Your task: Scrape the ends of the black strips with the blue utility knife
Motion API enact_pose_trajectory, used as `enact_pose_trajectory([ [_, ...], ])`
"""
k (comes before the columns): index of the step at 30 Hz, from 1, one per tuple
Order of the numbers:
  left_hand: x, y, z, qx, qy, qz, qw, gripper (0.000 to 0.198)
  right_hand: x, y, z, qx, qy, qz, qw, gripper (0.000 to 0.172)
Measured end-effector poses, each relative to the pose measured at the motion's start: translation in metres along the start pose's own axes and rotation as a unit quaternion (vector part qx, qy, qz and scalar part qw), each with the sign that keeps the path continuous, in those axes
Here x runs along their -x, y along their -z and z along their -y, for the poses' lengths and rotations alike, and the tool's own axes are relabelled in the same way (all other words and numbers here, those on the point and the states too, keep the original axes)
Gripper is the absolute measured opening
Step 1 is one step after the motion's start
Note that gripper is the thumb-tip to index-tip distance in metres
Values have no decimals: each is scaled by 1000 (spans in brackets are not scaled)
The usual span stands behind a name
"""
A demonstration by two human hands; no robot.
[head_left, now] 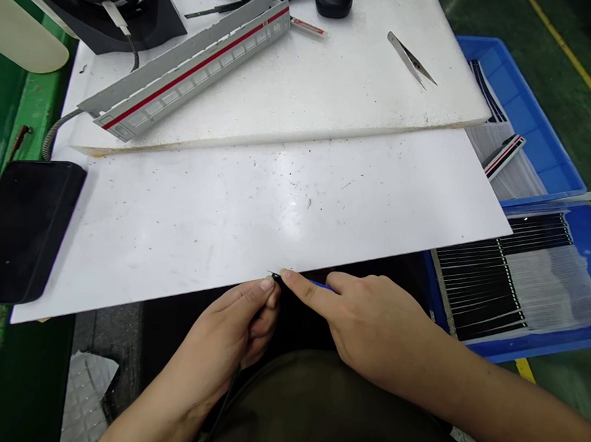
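My left hand [234, 317] is closed at the front edge of the white sheet, thumb and fingertips pinched together. From below it hangs a thin black cable [228, 397], whose upper end seems to lie within the pinch. My right hand [370, 312] is wrapped around a slim blue-handled tool [322, 286], mostly hidden by the fingers. Its index finger stretches along the tool toward the left fingertips. A thin dark point shows where both hands meet, too small to tell whether it belongs to the tool or the cable.
On the thick white board [333, 96] lie a grey channel-shaped shell [199, 75] with a red stripe and metal tweezers [410, 58]. A black box-like device [24, 231] rests at left. Blue bins [533, 345] with dark strips stand at right. Small debris dots the white sheet [225, 223].
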State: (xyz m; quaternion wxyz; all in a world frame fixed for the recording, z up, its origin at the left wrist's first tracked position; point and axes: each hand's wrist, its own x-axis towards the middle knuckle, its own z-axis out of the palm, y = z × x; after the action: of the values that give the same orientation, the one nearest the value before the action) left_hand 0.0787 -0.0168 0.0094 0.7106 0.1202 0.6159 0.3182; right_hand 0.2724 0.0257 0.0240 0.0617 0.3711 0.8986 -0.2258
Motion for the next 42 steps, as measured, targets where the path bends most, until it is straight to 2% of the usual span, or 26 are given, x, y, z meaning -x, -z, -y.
enact_pose_trajectory([
  [11, -1, 1, 1, 2, -15, 6, 1000, 31, 1, 0, 0, -10, -6, -2, 1000, 71],
  [15, -2, 3, 1, -2, -15, 19, 1000, 32, 4, -1, -6, -151, -14, -27, 988, 72],
  [19, -2, 4, 0, -3, -14, 24, 1000, 35, 7, -6, -13, -321, -15, -68, 944, 72],
  [24, -4, 5, -1, -9, -14, 23, 1000, 34, 7, -15, -16, -390, -15, -49, 919, 71],
  [27, -4, 5, -1, -13, -13, 23, 1000, 32, 6, -18, -13, -385, -10, -54, 921, 73],
  [31, -3, 6, -1, -11, -11, 30, 999, 32, 5, -17, -8, -356, 12, -86, 931, 65],
  [37, -3, 9, -1, -14, -5, 36, 999, 32, 10, -14, -4, -222, 4, -58, 973, 61],
  [42, -2, 7, -2, -22, -13, 37, 999, 32, 8, -5, 2, -151, -24, -44, 987, 51],
])
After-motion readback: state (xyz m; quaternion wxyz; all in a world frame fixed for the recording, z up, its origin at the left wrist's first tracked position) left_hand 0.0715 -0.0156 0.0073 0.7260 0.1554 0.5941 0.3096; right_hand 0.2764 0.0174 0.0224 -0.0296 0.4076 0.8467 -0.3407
